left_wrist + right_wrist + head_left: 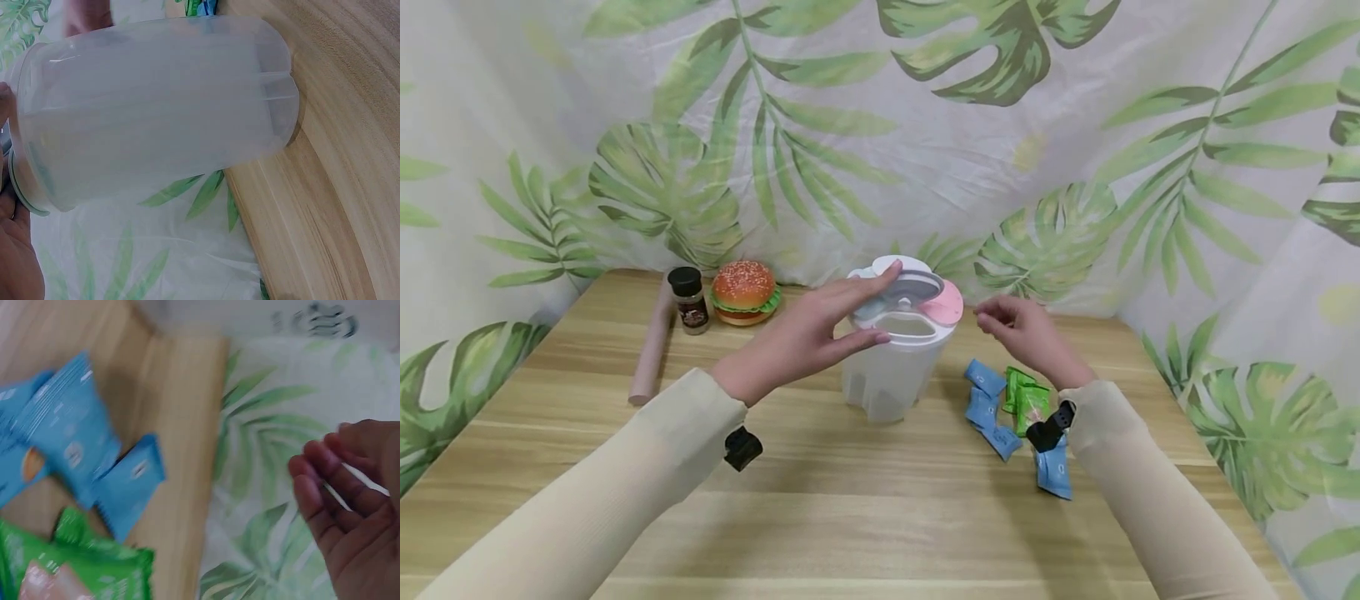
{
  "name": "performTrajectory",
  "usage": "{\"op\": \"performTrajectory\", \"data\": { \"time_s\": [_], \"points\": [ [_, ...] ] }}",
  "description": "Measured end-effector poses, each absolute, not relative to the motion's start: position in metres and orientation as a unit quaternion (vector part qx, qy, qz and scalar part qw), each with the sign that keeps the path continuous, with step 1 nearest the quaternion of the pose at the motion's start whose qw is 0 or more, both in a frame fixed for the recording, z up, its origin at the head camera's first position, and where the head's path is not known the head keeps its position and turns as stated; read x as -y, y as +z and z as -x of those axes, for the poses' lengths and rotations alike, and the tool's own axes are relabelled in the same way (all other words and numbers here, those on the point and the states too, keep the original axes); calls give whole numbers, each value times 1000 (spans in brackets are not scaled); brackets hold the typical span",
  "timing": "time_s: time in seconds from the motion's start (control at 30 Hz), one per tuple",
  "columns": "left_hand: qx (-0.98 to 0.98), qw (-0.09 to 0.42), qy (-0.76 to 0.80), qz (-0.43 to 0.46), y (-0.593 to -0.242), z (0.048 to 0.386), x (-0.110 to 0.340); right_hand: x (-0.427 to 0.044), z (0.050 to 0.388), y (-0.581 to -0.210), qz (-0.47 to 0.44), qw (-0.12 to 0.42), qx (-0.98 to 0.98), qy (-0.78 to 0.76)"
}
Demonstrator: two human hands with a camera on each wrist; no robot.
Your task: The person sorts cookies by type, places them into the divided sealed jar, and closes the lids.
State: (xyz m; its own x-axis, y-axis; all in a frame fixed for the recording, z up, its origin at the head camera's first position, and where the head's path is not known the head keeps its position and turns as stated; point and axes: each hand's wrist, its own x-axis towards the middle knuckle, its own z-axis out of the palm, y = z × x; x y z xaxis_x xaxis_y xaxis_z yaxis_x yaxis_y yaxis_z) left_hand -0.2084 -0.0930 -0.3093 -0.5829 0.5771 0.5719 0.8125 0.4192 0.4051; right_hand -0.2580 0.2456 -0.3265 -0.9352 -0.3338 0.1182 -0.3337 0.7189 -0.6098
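Observation:
A tall translucent plastic storage canister (891, 379) with a sectioned lid of white, pink and grey stands upright on the table. Its grey flap (917, 287) is raised, and an opening shows in front of it. My left hand (808, 329) lies across the lid's left side, fingers extended at the flap and thumb at the near rim. The left wrist view shows the canister's side (156, 112), while most of that hand is out of frame. To the right of the lid, my right hand (1026, 333) hovers, fingers loosely bent and holding nothing.
Several blue packets (985, 408) and green packets (1030, 400) lie right of the canister, below my right hand. At the back left are a rolling-pin-like rod (653, 350), a black-capped jar (688, 302) and a toy hamburger (745, 292). Leaf-printed cloth (820, 167) hangs behind the table.

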Motion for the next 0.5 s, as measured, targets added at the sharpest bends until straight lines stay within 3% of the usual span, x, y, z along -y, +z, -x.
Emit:
{"op": "performTrajectory", "data": {
  "time_s": [0.2, 0.5],
  "points": [
    [828, 172, -334, 416, -311, 208, 90, -263, 264, -364, 210, 76, -949, -222],
    [828, 159, -341, 416, -307, 206, 90, -260, 268, -381, 224, 146, -949, -165]
  ]
}}
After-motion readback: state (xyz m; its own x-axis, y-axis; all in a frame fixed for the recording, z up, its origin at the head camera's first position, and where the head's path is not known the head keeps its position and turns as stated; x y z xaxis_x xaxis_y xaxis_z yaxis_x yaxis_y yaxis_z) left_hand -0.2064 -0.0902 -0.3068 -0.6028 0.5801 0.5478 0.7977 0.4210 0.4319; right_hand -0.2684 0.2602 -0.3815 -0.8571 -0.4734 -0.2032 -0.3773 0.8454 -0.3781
